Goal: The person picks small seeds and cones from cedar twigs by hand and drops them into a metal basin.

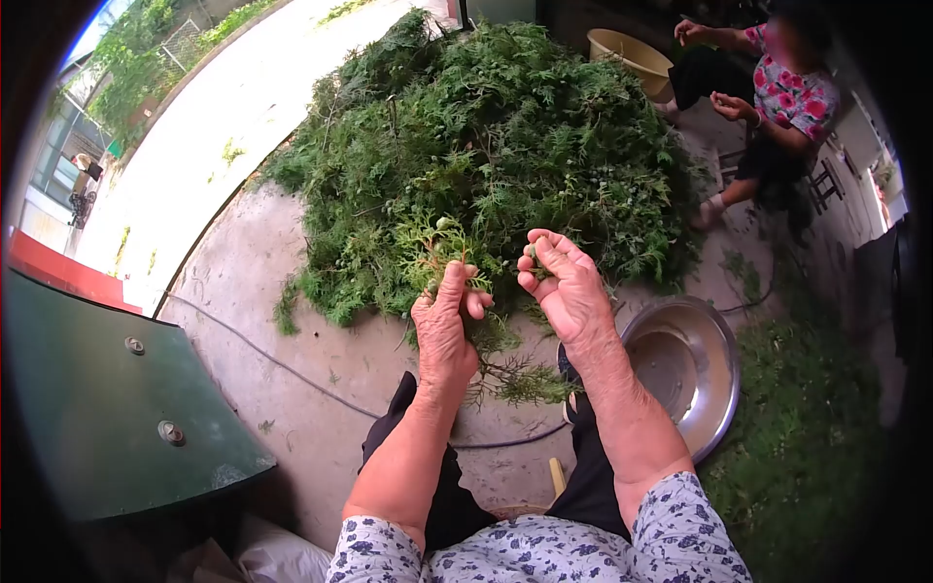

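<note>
My left hand [447, 325] is closed around a leafy evergreen sprig [421, 240], with its thumb pressed on the stem. Small round green cones [444, 223] show among the sprig's scaly leaves, and a twiggy lower part hangs below the hand. To the right, my right hand [573, 291] is raised with thumb and fingertips pinched on what looks like a small green cone [531, 251], partly hidden by the fingers. Both hands are in front of a large heap of cut evergreen branches [505, 126]. A metal basin [724, 389] stands beside my right forearm.
Another person [792, 92] sits at the upper right near a yellow tub [622, 47]. A dark hose [262, 355] crosses the concrete floor [228, 282]. A green metal panel [117, 398] stands at left; loose greenery [797, 418] lies at right.
</note>
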Tool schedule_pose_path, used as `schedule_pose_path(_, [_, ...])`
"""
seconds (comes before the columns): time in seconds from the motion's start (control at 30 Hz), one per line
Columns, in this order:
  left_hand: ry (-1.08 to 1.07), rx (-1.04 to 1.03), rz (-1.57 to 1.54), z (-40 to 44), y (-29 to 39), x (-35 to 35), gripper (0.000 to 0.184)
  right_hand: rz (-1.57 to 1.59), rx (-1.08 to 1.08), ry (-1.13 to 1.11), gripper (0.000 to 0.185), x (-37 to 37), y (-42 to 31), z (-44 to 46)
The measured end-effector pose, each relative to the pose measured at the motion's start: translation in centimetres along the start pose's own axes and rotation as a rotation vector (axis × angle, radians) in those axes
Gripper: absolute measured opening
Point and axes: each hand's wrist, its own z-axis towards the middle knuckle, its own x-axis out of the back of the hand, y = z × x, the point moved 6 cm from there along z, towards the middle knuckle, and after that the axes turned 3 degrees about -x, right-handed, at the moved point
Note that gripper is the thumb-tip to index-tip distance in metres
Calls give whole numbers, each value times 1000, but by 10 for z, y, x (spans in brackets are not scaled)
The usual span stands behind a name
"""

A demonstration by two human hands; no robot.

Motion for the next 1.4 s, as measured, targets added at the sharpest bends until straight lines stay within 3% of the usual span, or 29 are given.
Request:
schedule_pose_path(0.2, [-31,15,-4,-2,-10,-4,26,337,-113,-69,14,-11,14,-5])
schedule_pose_path(0.57, [-155,-147,307,-3,-8,-16,31,223,-96,-45,18,-12,26,-11])
schedule_pose_path(0.77, [-74,-2,202,-1,-11,-8,20,345,-140,-113,20,-11,25,-11])
schedule_pose_path(1.1, [-120,-165,245,-3,-12,-13,17,28,32,-2,17,-9,28,-12])
schedule_pose_path(1.17, [-139,-218,263,-3,-8,-15,16,86,-54,38,18,-3,31,-10])
schedule_pose_path(1.3, [-16,41,-16,7,-14,3,12,315,-186,-1,18,-4,33,-7])
schedule_pose_path(1.4, [21,37,44,5,-6,4,13,404,-175,-66,22,-11,23,-7])
